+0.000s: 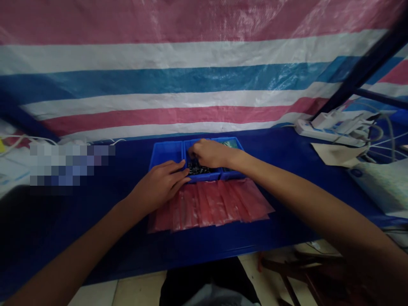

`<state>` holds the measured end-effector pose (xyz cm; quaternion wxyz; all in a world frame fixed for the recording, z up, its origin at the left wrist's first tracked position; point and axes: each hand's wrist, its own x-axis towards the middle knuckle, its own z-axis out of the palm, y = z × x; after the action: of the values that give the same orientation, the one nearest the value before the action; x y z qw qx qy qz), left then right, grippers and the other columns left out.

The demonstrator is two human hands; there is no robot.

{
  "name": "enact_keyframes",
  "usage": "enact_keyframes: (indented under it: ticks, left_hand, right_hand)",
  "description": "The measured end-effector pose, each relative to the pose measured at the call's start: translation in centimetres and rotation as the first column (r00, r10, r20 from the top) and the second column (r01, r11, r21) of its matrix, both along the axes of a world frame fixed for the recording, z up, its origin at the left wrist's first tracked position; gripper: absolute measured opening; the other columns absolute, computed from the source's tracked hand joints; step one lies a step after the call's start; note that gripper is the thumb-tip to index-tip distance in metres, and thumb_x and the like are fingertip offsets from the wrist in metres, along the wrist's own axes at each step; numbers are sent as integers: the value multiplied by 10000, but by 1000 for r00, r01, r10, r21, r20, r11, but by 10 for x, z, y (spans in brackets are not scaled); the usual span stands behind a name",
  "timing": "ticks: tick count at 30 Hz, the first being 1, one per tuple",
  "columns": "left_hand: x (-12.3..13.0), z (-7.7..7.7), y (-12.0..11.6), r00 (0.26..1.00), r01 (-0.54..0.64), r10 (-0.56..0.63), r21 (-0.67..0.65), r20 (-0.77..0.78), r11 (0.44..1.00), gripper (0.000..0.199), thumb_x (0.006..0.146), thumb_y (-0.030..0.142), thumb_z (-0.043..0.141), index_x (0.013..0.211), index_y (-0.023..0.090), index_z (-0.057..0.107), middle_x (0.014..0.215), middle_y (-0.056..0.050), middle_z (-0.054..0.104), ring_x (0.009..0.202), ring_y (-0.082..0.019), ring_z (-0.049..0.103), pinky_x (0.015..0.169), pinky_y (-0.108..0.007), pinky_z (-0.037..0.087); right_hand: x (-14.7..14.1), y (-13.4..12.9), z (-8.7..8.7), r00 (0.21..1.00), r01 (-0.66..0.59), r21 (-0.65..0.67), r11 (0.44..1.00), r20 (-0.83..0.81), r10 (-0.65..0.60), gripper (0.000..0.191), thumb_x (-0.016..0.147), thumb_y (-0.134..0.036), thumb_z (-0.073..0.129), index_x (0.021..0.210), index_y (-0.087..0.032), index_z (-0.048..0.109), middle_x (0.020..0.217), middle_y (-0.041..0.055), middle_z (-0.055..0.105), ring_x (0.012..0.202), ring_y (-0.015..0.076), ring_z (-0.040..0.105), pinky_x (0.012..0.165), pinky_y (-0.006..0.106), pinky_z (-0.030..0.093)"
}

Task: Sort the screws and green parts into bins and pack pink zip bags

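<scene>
My right hand (208,153) reaches into the middle blue bin (204,176), fingers curled down and closed among small dark parts (198,168). What its fingertips pinch, if anything, is hidden. Fingers stretched out, my left hand (162,182) rests by the front rims of the left and middle bins, holding nothing. The left blue bin (167,152) shows a bare floor. Partly behind my right wrist is another blue bin (235,175) with something greenish inside. Red translucent plastic bags (212,204) lie overlapped in a row in front of the bins, partly under my left hand.
The blue table (216,244) backs onto a striped plastic sheet (178,80). At the right are a white power strip (331,132) with cables, a piece of cardboard (338,154) and a pale plastic package (379,182). White items and a blurred patch lie at the left.
</scene>
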<state>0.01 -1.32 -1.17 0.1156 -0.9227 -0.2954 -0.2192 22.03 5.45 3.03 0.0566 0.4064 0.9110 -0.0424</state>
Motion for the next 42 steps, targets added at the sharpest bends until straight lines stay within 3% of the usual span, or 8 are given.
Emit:
enact_keyframes:
  ticks: [6, 11, 14, 17, 24, 31, 35, 42]
  left_hand:
    - [1, 4, 2, 999, 10, -11, -28, -38, 1000, 401, 1164, 391, 489, 1189, 173, 825, 1167, -124, 848, 1054, -264, 827, 965, -411, 708]
    - [1, 4, 5, 998, -7, 3, -66, -58, 998, 413, 1172, 390, 468, 1135, 186, 826, 1253, -92, 832, 1145, -255, 805, 1072, -412, 667]
    - [1, 6, 5, 998, 1, -7, -81, -69, 997, 408, 1168, 399, 479, 1146, 189, 828, 1222, -108, 837, 1144, -264, 806, 1054, -424, 673]
    - [2, 9, 7, 997, 8, -15, -94, -76, 996, 434, 1177, 389, 447, 1137, 193, 832, 1185, -106, 841, 1117, -256, 809, 1032, -417, 674]
    - [3, 10, 9, 998, 2, -11, -140, -62, 990, 404, 1161, 392, 480, 1194, 217, 843, 1259, -126, 831, 1133, -277, 808, 1020, -432, 675]
    - [3, 4, 5, 1000, -23, 18, -203, -24, 979, 405, 1156, 403, 474, 1208, 259, 849, 1425, -97, 779, 1201, -271, 780, 1080, -462, 650]
    - [5, 2, 1, 1000, -23, 23, -189, -5, 982, 384, 1148, 351, 474, 1216, 278, 845, 1437, -94, 772, 1160, -274, 788, 1030, -468, 666]
    - [7, -2, 0, 999, -38, 36, -136, -15, 990, 355, 1124, 236, 490, 1245, 267, 822, 1434, -92, 774, 1155, -253, 800, 1029, -447, 684]
  right_hand:
    - [1, -3, -3, 999, -38, -28, 999, -20, 38, 434, 1066, -428, 733, 1419, -184, 665, 1428, 125, 686, 1222, 276, 718, 1027, 502, 646]
    - [14, -8, -4, 992, -117, -94, 989, -50, 113, 419, 1066, -439, 734, 1399, -191, 675, 1415, 116, 692, 1209, 268, 721, 1021, 501, 649]
    - [19, -13, -5, 988, -120, -58, 991, -104, 113, 282, 1106, -252, 628, 1356, -147, 706, 1354, 147, 734, 1199, 253, 723, 1050, 433, 607]
    - [20, -18, -7, 983, -126, -50, 991, -140, 118, 346, 1059, -68, 500, 1293, -98, 755, 1271, 176, 791, 1118, 239, 732, 995, 348, 541]
    - [28, -29, -4, 965, -158, -56, 986, -221, 142, 420, 975, 0, 496, 1241, -136, 791, 1176, 117, 841, 1001, 219, 739, 886, 309, 504]
    - [62, -62, -5, 937, -111, 140, 984, -314, 151, 341, 1089, -155, 505, 1283, -146, 786, 1286, 157, 747, 1166, 292, 697, 1005, 411, 533]
    - [81, -65, -19, 935, -97, 218, 971, -315, 164, 269, 1075, -179, 581, 1032, -156, 846, 1194, 165, 737, 1157, 326, 667, 1019, 484, 565]
    - [85, -70, -38, 900, -43, 305, 951, -402, 170, 330, 1079, -130, 528, 991, -205, 836, 1196, 127, 758, 1155, 278, 686, 980, 428, 618]
